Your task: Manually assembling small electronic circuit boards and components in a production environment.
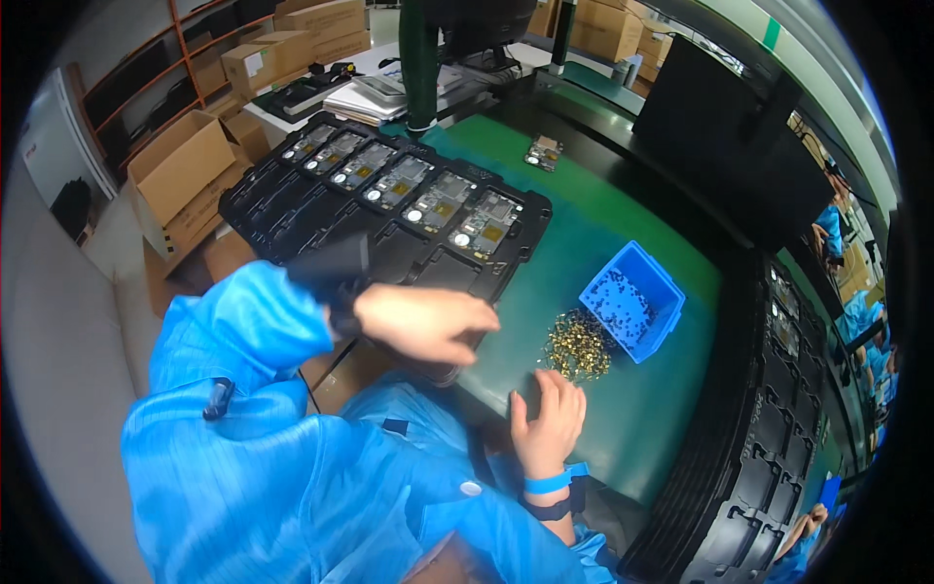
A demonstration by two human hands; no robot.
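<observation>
My left hand (423, 321) is stretched out over the near edge of a black plastic tray (379, 251), slightly blurred, with fingers apart and nothing visible in them. Several circuit boards (484, 222) sit in the tray's far row of pockets; its nearer pockets hold none. My right hand (551, 426) rests at the green mat (642, 428), thumb apart from the fingers, no held thing showing. Its fingertips are at the near edge of a heap of small gold-coloured metal parts (576, 348). Touching that heap, a blue plastic bin (665, 316) contains many small dark pieces.
A single circuit board (544, 153) lies farther back on the mat. Stacked black trays (749, 467) stand at the right, and a dark monitor (730, 136) rises behind. Open cardboard boxes (185, 180) are on the left. Other people's hands (806, 526) show at the far right.
</observation>
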